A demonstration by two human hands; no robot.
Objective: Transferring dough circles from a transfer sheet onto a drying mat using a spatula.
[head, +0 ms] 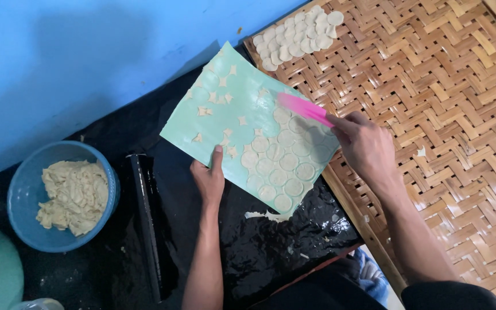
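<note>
Dough rounds [282, 163] sit in rows on a pale green sheet [231, 109] at frame centre, roughly fifteen, some blurred; small star-shaped scraps [205, 111] dot its upper left part. Left hand [209, 179] grips the sheet's lower edge, thumb on top. Right hand [363, 143] closes around one pink scraper [304, 108], blade over the rounds. Sheet's right edge overhangs a woven bamboo tray [449, 115], mostly bare, one cluster of rounds [294, 37] at its top left corner. One blue bowl [30, 192] of dough lies lower left. One black roller [147, 224] beside it.
</note>
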